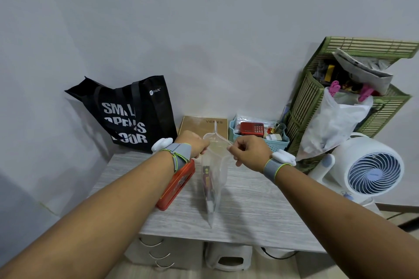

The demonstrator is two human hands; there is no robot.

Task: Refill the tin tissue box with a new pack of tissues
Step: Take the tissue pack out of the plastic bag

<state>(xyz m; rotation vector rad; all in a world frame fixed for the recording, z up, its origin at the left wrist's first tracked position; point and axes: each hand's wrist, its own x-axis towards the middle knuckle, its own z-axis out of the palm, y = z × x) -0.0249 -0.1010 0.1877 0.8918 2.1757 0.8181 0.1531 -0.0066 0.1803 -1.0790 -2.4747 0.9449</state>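
Observation:
A clear plastic tissue pack (213, 172) hangs upright over the grey wood-grain table (249, 208), its printed strip showing through the film. My left hand (195, 145) pinches the pack's top edge on the left, and my right hand (248, 151) pinches it on the right, stretching the opening between them. The red-orange tin tissue box (179, 185) lies flat on the table just left of the pack, partly hidden under my left wrist.
A black tote bag (133, 113) leans on the wall at the back left. Behind the hands lie a tan box (199, 124) and a blue basket (274, 142) with a red radio. A green bamboo rack (317, 97) and a white fan (371, 167) stand at the right.

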